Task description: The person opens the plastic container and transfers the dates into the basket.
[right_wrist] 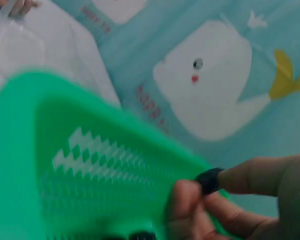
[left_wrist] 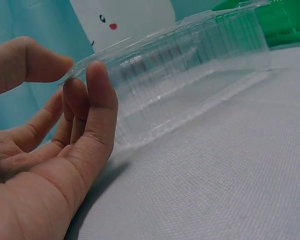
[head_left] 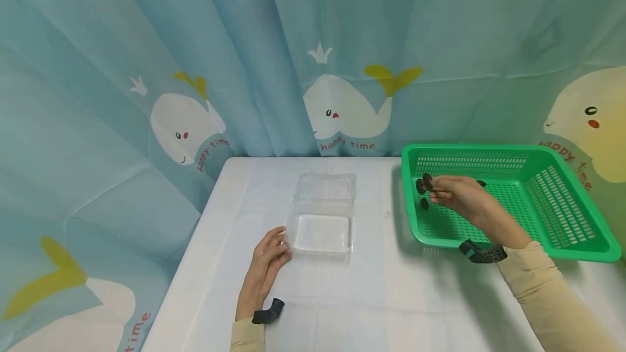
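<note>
A clear plastic clamshell box [head_left: 320, 254] stands on the white-covered table with its lid [head_left: 325, 187] folded back flat. At its left front corner my left hand [head_left: 269, 259] pinches the rim between thumb and fingers, as the left wrist view shows up close. Over the left part of a green plastic basket [head_left: 464, 149], my right hand [head_left: 467, 200] pinches a small dark brown, roundish piece [head_left: 427, 181] with its fingertips. Its exact kind I cannot tell. A few similar dark pieces [head_left: 424, 203] lie in the basket, one of them partly behind the right hand.
The basket sits at the table's right side, its holed walls rising around the right hand. A blue curtain [head_left: 274, 58] with white whales hangs right behind the table [head_left: 313, 308] and along its left side. Black bands [head_left: 481, 253] circle both wrists.
</note>
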